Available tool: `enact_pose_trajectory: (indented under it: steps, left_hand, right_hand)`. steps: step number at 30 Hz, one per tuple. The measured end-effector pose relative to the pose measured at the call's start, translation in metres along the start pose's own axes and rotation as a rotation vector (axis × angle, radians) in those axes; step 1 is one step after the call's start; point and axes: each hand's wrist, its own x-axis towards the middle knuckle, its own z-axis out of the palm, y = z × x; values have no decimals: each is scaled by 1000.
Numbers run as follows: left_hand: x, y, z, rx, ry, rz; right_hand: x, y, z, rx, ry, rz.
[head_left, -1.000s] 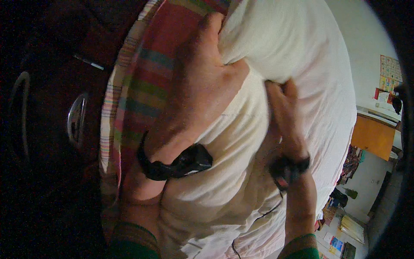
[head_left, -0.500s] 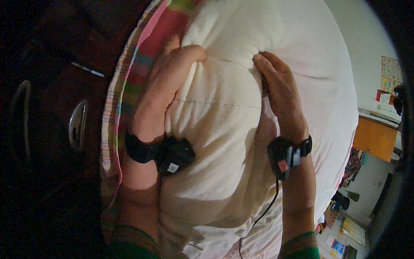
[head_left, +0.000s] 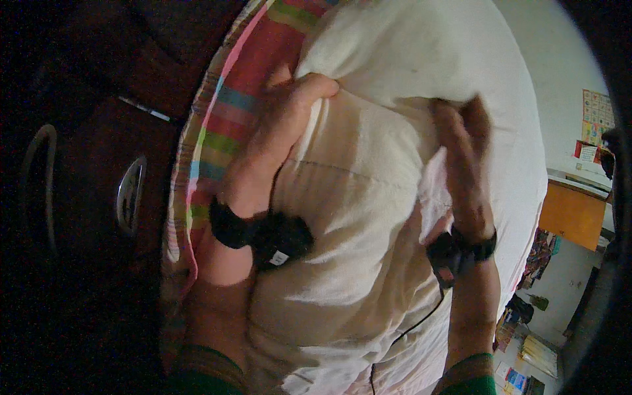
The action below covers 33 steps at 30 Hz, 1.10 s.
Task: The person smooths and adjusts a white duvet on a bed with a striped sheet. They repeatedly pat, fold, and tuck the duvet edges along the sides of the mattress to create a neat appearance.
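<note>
Head view:
- Left hand point(head_left: 280, 128) is pinching cream bedding point(head_left: 355, 204).
- Right hand point(head_left: 469, 148) is touching it (blurred; cannot tell grip).
- Any loosening would be risking slippage.

The quilt point(head_left: 355, 230) is showing plain cream. Along its left edge, a striped cloth point(head_left: 260, 49) is displaying red, green, blue and yellow, its trim point(head_left: 231, 63) running pink. The fabric point(head_left: 513, 197) toward its right edge is looking pinkish white. The wrist bands point(head_left: 229, 226) are showing black; the cuffs point(head_left: 204, 376) are showing green with brownish bands.
</note>
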Motion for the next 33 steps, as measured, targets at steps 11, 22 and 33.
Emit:
enact_pose_trajectory:
  steps: [11,22,33]
  left_hand:
    - [7,-15,19,112,223,269]
    - [86,17,50,558,-87,139]
    - [55,-6,45,-203,-130,156]
  right_hand:
    - [10,138,63,-48,349,-269]
    - [-6,139,49,-330,321,-136]
    - [-25,58,-15,-67,347,-137]
